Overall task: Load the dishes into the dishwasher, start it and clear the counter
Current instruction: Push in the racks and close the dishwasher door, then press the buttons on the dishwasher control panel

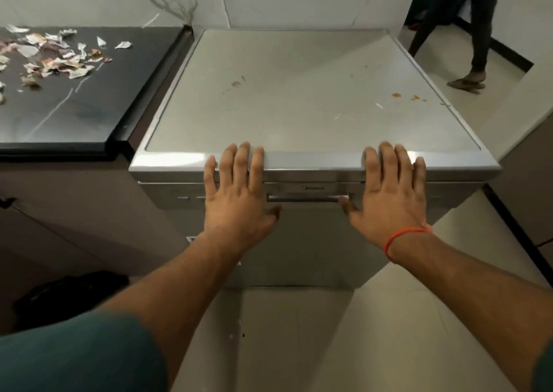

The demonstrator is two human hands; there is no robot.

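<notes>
A silver freestanding dishwasher (299, 92) fills the middle of the view, its door closed. My left hand (236, 191) lies flat against the upper front of the door, fingertips reaching over the top edge. My right hand (389, 191), with an orange thread on its wrist, presses flat on the door the same way, to the right of the recessed handle (305, 198). Both hands have straight, spread fingers and hold nothing. No dishes are in view.
A black counter (74, 107) adjoins the dishwasher on the left, with several torn paper scraps (51, 56) scattered at its back left. Small brown stains (404, 96) mark the dishwasher top. Another person's legs (475, 47) stand at the back right on the tiled floor. A dark bag (65, 296) lies low left.
</notes>
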